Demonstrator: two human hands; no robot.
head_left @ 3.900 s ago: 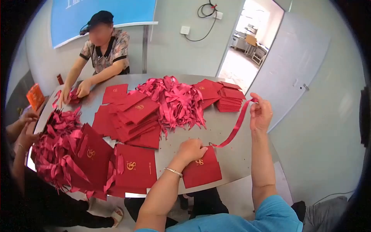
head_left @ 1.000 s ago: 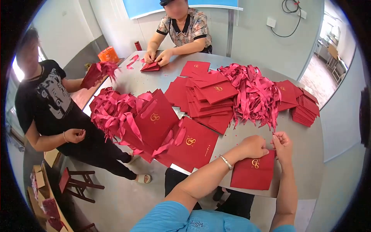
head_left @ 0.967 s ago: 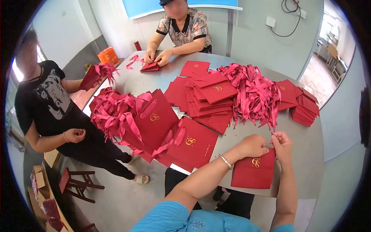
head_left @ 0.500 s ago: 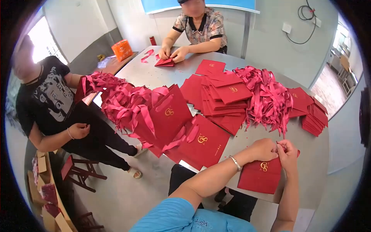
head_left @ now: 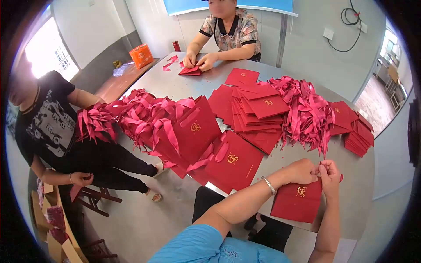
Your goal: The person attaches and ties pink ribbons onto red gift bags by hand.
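Observation:
A flat red paper gift bag [head_left: 294, 204] with a gold emblem lies at the table's near right edge, in front of me. My left hand [head_left: 302, 171], on the braceleted arm, is closed over its top edge; whatever those fingers hold is hidden. Close against it, my right hand [head_left: 330, 176] pinches a small bit of dark red ribbon [head_left: 322, 163] between thumb and fingertips. Just beyond both hands spreads a heap of loose pink-red ribbons [head_left: 308, 115], one strand trailing towards my fingers.
Stacked red bags [head_left: 258, 109] and a smaller stack [head_left: 358, 138] lie on the metal table [head_left: 351, 175]. Ribboned bags [head_left: 193, 127] fill its left side. Across it a person [head_left: 230, 33] handles a red bag; another person [head_left: 55, 118] stands at left beside a stool [head_left: 98, 199].
The standing person's near hand has dropped lower, and the ribbon bunch beside their other arm hangs more openly. My hands stay at the bag's top edge, hardly moved. The view has shifted slightly.

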